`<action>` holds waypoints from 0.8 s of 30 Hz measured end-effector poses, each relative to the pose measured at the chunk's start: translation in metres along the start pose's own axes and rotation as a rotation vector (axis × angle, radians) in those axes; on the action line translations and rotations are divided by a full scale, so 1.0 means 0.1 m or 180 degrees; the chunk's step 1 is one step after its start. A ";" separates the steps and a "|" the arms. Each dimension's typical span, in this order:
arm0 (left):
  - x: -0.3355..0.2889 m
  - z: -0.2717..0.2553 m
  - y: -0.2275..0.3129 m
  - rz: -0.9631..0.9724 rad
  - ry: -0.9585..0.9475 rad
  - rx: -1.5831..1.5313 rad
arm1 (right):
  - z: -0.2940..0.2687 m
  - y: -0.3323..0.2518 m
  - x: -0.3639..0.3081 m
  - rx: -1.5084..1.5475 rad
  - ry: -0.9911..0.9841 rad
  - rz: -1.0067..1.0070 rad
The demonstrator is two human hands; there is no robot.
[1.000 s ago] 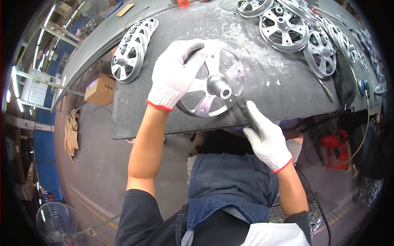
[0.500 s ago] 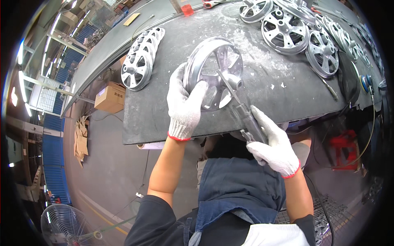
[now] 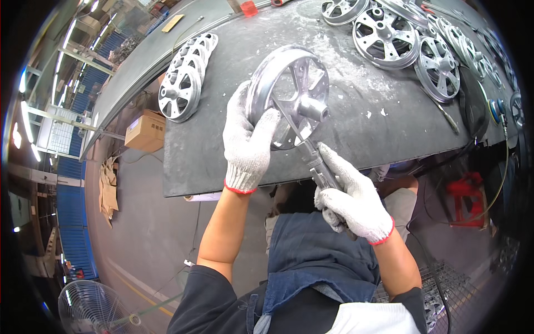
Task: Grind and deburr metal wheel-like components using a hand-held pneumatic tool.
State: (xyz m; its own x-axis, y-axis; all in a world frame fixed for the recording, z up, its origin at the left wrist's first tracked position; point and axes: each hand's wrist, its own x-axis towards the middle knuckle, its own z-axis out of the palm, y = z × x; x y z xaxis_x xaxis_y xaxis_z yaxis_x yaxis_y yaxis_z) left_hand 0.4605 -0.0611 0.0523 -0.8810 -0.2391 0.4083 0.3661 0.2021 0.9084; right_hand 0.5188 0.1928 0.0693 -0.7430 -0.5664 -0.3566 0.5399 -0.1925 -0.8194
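My left hand (image 3: 247, 139), in a white knit glove with a red cuff, grips the rim of a silver spoked metal wheel (image 3: 313, 109). The wheel is tilted up above the bench, its protruding hub facing right. My right hand (image 3: 356, 201), gloved the same way, is wrapped round the thick dark handle of a file-like tool (image 3: 319, 168). Its thin blade reaches up and left into an opening between the spokes, close to the rim. Whether the blade touches the metal I cannot tell.
The dark workbench (image 3: 217, 150) carries pale shavings. A row of wheels (image 3: 181, 92) leans at its left; more wheels (image 3: 385, 36) are heaped at the far right. A blue-ringed tool (image 3: 494, 112) with a hose lies right. A cardboard box (image 3: 146, 131) and a fan (image 3: 92, 309) stand left.
My right hand and the file-like tool have shifted left, and the blade now sits nearer the wheel's left rim. The wheel has turned slightly in my left hand.
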 end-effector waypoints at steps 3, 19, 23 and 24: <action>0.06 0.00 -0.02 -0.0077 0.0097 0.0089 | -0.12 0.04 0.04 -0.0265 0.0037 -0.0119; 0.86 -0.20 0.11 0.0421 -0.0355 0.1371 | -0.51 0.21 0.16 -0.2425 0.0929 -0.1759; 0.80 -0.15 0.18 0.0535 -0.0392 0.2056 | -0.58 0.15 0.36 -0.3520 0.1234 -0.2107; 0.80 -0.18 0.16 0.0528 -0.0408 0.2066 | -0.57 0.08 0.40 -0.3735 0.1374 -0.2187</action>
State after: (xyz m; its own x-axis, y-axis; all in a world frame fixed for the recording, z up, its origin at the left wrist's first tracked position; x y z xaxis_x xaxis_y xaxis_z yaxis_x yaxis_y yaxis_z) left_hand 0.4011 -0.0946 0.1015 -0.8718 -0.0496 0.4873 0.2807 0.7647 0.5800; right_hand 0.4706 0.2145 0.0227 -0.8939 -0.3086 0.3253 -0.4471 0.5602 -0.6973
